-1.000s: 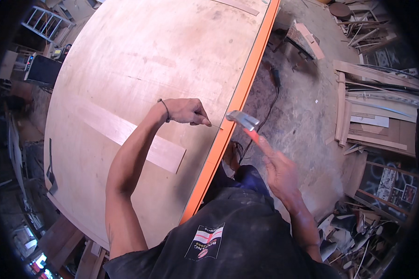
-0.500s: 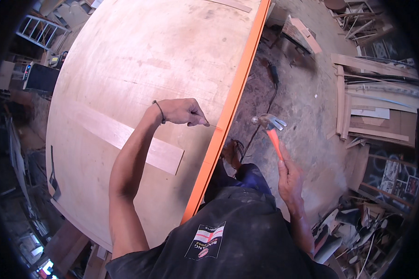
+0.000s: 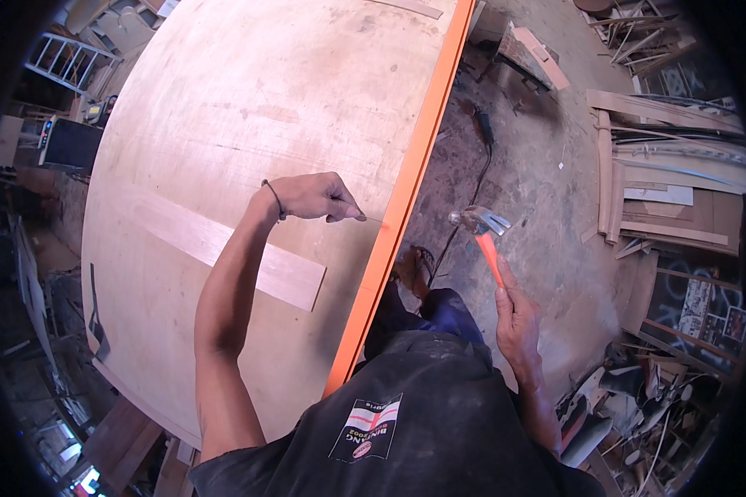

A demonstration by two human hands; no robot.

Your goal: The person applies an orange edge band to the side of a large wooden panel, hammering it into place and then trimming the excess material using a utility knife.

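Note:
My left hand [image 3: 319,197] is closed in a pinch over the large pale wooden panel [image 3: 249,116]. Between thumb and forefinger is a thin nail [image 3: 374,219], pointing at the orange edge strip [image 3: 406,182] along the panel's right side; whether its tip has entered the strip I cannot tell. A claw hammer [image 3: 487,240] with an orange handle and metal head is gripped in my right hand [image 3: 518,323], head up, to the right of the strip and apart from the nail. Beneath my left forearm lies a flat wooden board [image 3: 294,277] on the panel.
On the floor at right lie a corded power tool [image 3: 483,124] and its black cable. Stacked wooden frames and boards [image 3: 680,195] stand farther right, with scrap piled at lower right [image 3: 630,406]. A metal ladder [image 3: 62,62] is at far left.
My left hand with the nail has shifted slightly left and away from me. The hammer stays almost where it was in my right hand.

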